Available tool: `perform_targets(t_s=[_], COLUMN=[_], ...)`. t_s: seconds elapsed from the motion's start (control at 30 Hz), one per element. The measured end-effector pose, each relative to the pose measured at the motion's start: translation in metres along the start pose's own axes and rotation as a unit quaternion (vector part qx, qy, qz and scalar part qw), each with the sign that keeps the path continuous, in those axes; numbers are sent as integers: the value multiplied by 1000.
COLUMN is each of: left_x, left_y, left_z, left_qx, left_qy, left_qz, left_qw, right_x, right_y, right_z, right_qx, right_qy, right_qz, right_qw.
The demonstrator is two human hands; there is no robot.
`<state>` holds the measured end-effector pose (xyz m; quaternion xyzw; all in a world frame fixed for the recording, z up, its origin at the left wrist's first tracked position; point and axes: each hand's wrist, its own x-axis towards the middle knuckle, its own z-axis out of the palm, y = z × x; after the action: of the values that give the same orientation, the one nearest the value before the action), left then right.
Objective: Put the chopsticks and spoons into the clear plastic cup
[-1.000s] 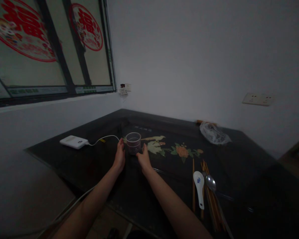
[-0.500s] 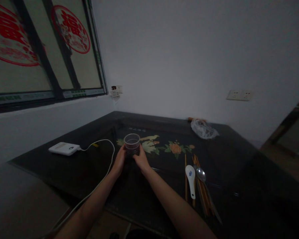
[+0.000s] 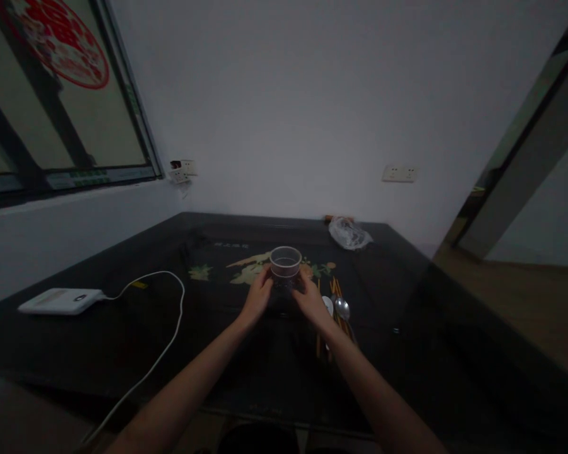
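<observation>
A: Both hands are on it! The left hand [image 3: 257, 296] and the right hand [image 3: 310, 299] close in from either side on a clear cup [image 3: 285, 260].

B: And where does it sit?

A: Out in front of the person, centred between the two forearms, upright with its rim up, over the dark table [image 3: 435, 353]. Whether its base touches the tabletop, I can't tell; the lower part is too dim.

B: So the step in hand, by my reading, is a two-handed hold, with neither hand free.

A: Agreed. Any move from here seems to call for even pressure from both sides, since the thin wall looks easy to squeeze, and for keeping the rim level.

B: Let's have the count!

A: Two hands, one cup. Off to the left, one white power bank [image 3: 61, 301] with one white cable [image 3: 182, 302] looping away from it.

B: And on the right?

A: One metal spoon [image 3: 343, 308], one white spoon [image 3: 328, 305] partly hidden by the right arm, and several chopsticks [image 3: 319, 343], too bunched to number. Farther back, near the wall, one crumpled plastic bag [image 3: 349, 234].
</observation>
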<state>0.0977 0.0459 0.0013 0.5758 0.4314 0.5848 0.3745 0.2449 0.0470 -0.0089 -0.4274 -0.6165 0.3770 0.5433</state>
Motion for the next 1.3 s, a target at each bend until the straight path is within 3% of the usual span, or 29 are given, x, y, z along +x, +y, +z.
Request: perform_targets(t_s=[0.13, 0.27, 0.47, 0.67, 1.0, 1.3], left_x=[-3, -14, -23, -24, -15, -14], left_y=[-3, -10, -15, -14, -29, -21], left_z=[32, 47, 41, 34, 28, 23], left_qx=[-1, 0, 51, 101, 78, 56], left_qy=[-16, -32, -31, -53, -58, -85], left_qz=[-8, 2, 20, -1, -34, -67], left_qw=[1000, 999, 998, 993, 995, 993], right_x=[-9, -25, -41, -40, -37, -38], right_y=[-4, -5, -7, -6, 0, -3], right_z=[-42, -61, -62, -63, -65, -67], right_qx=[-60, -105, -150, -192, -229, -252], right_qy=[-1, 2, 4, -38, -60, -72], right_qz=[8, 18, -31, 0, 26, 39], right_qw=[998, 994, 988, 981, 971, 964])
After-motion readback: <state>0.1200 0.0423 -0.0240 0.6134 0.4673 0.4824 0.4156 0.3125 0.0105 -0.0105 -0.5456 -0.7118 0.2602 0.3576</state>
